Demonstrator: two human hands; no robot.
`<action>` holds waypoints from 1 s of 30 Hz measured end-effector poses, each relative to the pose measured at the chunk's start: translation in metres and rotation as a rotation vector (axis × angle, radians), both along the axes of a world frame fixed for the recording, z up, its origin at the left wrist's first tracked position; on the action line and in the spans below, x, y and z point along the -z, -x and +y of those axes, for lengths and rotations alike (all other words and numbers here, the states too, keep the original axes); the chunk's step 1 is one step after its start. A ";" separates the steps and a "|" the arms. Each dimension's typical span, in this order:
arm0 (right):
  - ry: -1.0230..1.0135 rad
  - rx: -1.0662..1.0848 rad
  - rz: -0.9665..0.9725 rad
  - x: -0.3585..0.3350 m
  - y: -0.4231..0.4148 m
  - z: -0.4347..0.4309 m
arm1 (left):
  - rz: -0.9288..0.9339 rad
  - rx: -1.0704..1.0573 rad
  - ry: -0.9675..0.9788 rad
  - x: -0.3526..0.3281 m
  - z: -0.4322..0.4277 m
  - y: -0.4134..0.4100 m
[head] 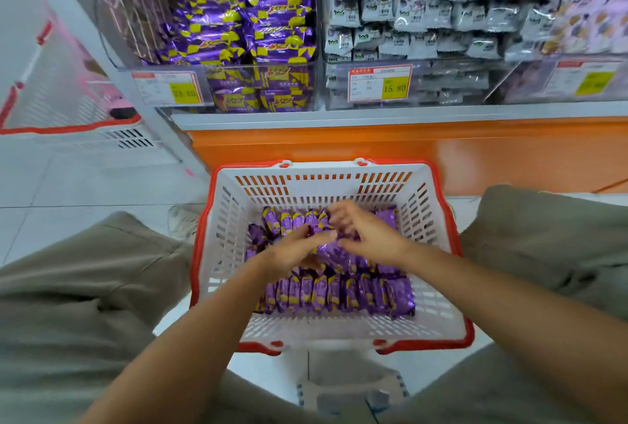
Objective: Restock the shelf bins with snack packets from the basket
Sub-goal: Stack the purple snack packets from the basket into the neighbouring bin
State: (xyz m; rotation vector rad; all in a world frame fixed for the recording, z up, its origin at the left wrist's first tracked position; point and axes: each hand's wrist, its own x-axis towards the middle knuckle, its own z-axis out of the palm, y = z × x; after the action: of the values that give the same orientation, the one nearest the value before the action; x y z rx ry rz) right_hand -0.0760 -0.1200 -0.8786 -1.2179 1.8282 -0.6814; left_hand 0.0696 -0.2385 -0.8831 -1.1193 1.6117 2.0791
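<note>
Our left hand (292, 250) and right hand (372, 236) meet over the packets (339, 291) in the basket (430, 301). Blur hides any grip. The wrappers look light and slippery, so we'd pinch several by their middles.

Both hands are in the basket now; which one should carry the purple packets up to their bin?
Left, probably. The purple packet bin sits up and left of the basket, on the side of the left hand; the right hand would have to cross over. Both grips are blurred.
</note>
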 end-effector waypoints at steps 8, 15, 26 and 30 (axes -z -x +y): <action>-0.057 0.010 -0.177 -0.037 0.003 -0.012 | 0.200 -0.223 0.066 -0.037 -0.013 -0.008; 0.096 0.207 -0.212 -0.041 -0.007 -0.010 | 0.339 -0.316 0.054 -0.055 -0.005 -0.011; 0.362 0.336 0.044 -0.042 -0.006 -0.003 | 0.120 -0.686 -0.023 -0.070 0.020 0.013; 0.449 0.283 0.179 -0.047 -0.010 -0.003 | 0.114 -0.706 -0.128 -0.079 0.019 0.016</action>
State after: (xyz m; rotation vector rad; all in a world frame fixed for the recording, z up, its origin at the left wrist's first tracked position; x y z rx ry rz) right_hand -0.0658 -0.1227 -0.8320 -1.3478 2.0896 -1.2269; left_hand 0.0540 -0.2195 -0.8038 -1.7285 1.1977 2.6589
